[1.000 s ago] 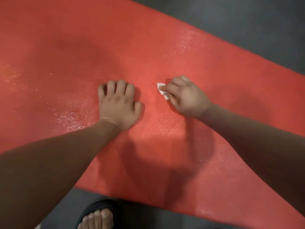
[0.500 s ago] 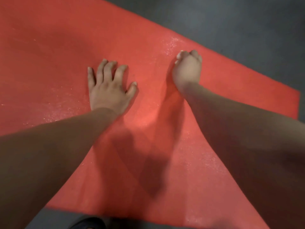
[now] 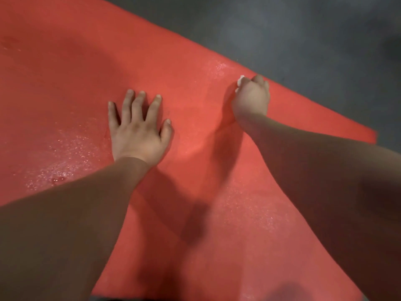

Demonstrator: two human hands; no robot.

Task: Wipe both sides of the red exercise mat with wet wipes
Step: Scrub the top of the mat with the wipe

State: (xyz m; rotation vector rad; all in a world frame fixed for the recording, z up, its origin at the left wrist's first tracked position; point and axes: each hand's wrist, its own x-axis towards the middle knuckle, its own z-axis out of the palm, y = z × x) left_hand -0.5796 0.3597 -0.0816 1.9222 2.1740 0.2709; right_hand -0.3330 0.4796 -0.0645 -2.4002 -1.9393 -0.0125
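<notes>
red exercise mat (image 3: 195, 61) fills the frame's left and centre, soft, wet-slick. left hand (image 3: 138, 131) flat, grip released; right hand (image 3: 251, 98) clenches wet wipe (image 3: 240, 80) near upper-right edge; best lifted there.

Both bare arms reach forward: one hand flat, the other closed on a wipe.
The left hand (image 3: 138, 135) lies palm down on the mat (image 3: 65, 72) near its middle, its four fingers (image 3: 127, 105) straight and spread and the thumb set out to the right. Its forearm comes in from the lower left corner of the view. The right hand (image 3: 251, 98) sits close to the mat's far edge, well apart from the left, with the back of the hand up. It is curled round a white wet wipe (image 3: 240, 80), only a small bit of which shows at the thumb side. The right forearm comes in from the right edge of the view.
</notes>
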